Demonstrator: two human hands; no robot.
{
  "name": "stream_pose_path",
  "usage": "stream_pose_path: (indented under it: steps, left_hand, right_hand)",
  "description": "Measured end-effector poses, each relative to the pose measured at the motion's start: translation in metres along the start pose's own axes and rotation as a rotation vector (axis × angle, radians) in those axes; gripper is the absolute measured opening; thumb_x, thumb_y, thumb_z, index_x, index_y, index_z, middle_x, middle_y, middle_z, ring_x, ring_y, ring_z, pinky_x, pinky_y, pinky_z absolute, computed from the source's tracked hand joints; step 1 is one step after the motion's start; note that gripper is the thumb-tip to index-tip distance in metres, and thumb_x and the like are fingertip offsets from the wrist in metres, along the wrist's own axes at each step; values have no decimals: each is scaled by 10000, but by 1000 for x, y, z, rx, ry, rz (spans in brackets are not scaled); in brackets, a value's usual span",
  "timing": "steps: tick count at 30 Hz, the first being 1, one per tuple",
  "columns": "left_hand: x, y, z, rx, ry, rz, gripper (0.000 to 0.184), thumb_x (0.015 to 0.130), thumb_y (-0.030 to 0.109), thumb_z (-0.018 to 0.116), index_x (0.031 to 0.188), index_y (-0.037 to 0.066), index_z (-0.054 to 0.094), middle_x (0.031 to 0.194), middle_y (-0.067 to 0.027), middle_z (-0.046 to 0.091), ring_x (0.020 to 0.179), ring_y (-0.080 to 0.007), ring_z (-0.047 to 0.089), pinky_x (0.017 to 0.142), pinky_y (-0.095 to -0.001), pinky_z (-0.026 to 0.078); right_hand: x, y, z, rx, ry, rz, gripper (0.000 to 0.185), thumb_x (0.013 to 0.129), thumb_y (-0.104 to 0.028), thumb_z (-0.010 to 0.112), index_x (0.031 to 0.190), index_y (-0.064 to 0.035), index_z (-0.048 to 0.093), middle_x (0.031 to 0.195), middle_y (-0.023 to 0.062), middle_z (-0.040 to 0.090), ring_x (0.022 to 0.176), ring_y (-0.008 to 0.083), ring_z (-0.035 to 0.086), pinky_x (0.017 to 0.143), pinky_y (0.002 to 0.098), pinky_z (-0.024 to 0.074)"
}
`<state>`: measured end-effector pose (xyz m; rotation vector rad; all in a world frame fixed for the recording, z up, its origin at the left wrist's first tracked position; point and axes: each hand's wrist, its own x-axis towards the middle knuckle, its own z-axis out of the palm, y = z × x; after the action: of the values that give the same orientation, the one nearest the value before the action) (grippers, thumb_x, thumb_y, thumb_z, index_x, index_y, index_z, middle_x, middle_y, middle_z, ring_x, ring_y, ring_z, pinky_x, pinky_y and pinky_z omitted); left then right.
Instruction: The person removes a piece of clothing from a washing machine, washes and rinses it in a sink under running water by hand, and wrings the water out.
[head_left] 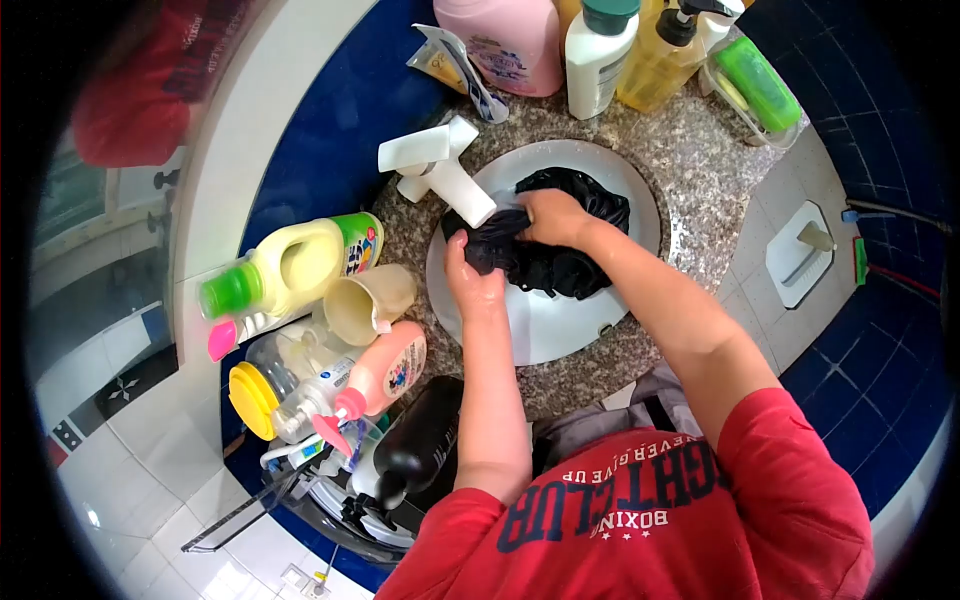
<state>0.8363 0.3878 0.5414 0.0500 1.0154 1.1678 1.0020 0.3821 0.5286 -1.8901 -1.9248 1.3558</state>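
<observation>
Black wet-looking cloth (575,270) lies bunched in the white sink basin (545,335). Beneath the white faucet's (462,192) spout, my left hand (472,278) is closed around a gathered part of it. My right hand (552,215) grips the same cloth just to the right, its fingers partly hidden by the folds. A looser, shiny part of the cloth spreads along the right side of the bowl. Whether water is running from the spout, I cannot tell.
Around the speckled stone counter (700,210) stand a pink bottle (505,45), a white green-capped bottle (600,65), an amber pump bottle (662,60) and a green soap box (757,85). Leftward are a yellow detergent bottle (300,262), a beige cup (368,303) and a peach pump bottle (390,368).
</observation>
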Motion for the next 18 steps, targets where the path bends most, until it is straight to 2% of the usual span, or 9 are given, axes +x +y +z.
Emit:
stream_pose_path:
  steps: [2, 4, 6, 8, 9, 11, 14, 16, 18]
  left_hand:
    - [10, -6, -12, 2, -13, -55, 256, 788, 97, 623, 1023, 4, 579, 960, -112, 609, 940, -292, 604, 831, -411, 514]
    - [12, -13, -11, 0, -25, -111, 266, 797, 90, 614, 1045, 7, 572, 971, -119, 609, 958, -300, 599, 843, -429, 512]
    - [16, -25, -7, 229, -107, -17, 268, 808, 95, 577, 1067, 26, 583, 1085, -148, 629, 1016, -323, 595, 925, -475, 480]
    - [32, -30, -16, 211, -42, -110, 273, 856, 148, 546, 1109, 49, 575, 1128, -150, 621, 1031, -326, 594, 919, -480, 486]
    - [37, -30, -18, 145, -13, -187, 281, 875, 169, 541, 1127, 48, 569, 1127, -138, 616, 1046, -306, 588, 908, -451, 497]
    - [42, -30, -16, 62, 0, -287, 340, 921, 295, 497, 1130, 38, 568, 1117, -133, 615, 1036, -287, 598, 893, -422, 510]
    - [69, -39, -39, 32, -475, -448, 386, 924, 398, 464, 1006, 43, 592, 986, -110, 636, 901, -266, 617, 809, -382, 515]
    - [55, -45, -28, 20, -499, -377, 369, 930, 396, 457, 930, 50, 585, 930, -86, 632, 875, -258, 609, 767, -371, 513]
    - [47, -44, -17, -43, -372, -399, 366, 944, 393, 440, 949, 50, 567, 956, -93, 619, 891, -255, 608, 772, -372, 514]
  right_hand:
    - [0, 20, 4, 726, 285, -55, 381, 667, -147, 725, 1015, -12, 647, 888, 172, 670, 906, 268, 646, 826, 338, 481]
    - [-5, 18, -1, 915, 411, 131, 390, 662, -44, 670, 1046, 5, 629, 936, 168, 651, 915, 258, 631, 827, 337, 470]
    - [-3, 13, 6, 1119, 639, 171, 409, 643, 25, 632, 1051, 11, 608, 1010, 113, 629, 987, 201, 576, 906, 292, 435]
    - [-13, 7, 7, 846, 528, -41, 441, 633, 46, 625, 1070, -10, 608, 1144, 140, 589, 1048, 244, 563, 943, 313, 427]
    - [-14, 5, 13, 501, 538, -253, 470, 629, 35, 654, 1089, -52, 615, 1167, 158, 566, 1049, 302, 571, 951, 341, 433]
    - [-41, -20, 12, 350, 519, -265, 442, 629, -73, 732, 1057, -123, 631, 1054, 144, 555, 978, 350, 585, 850, 396, 488]
    - [-54, -43, 20, 166, 436, -236, 324, 661, -146, 743, 963, -139, 625, 1006, 113, 534, 914, 350, 607, 748, 435, 517]
    - [-41, -39, 30, 149, 477, -281, 259, 708, -200, 712, 935, -114, 620, 990, 136, 577, 881, 358, 621, 740, 442, 521]
    - [-20, -35, 30, 205, 626, -52, 268, 764, -271, 663, 943, -74, 630, 940, 170, 625, 863, 365, 632, 748, 449, 520]
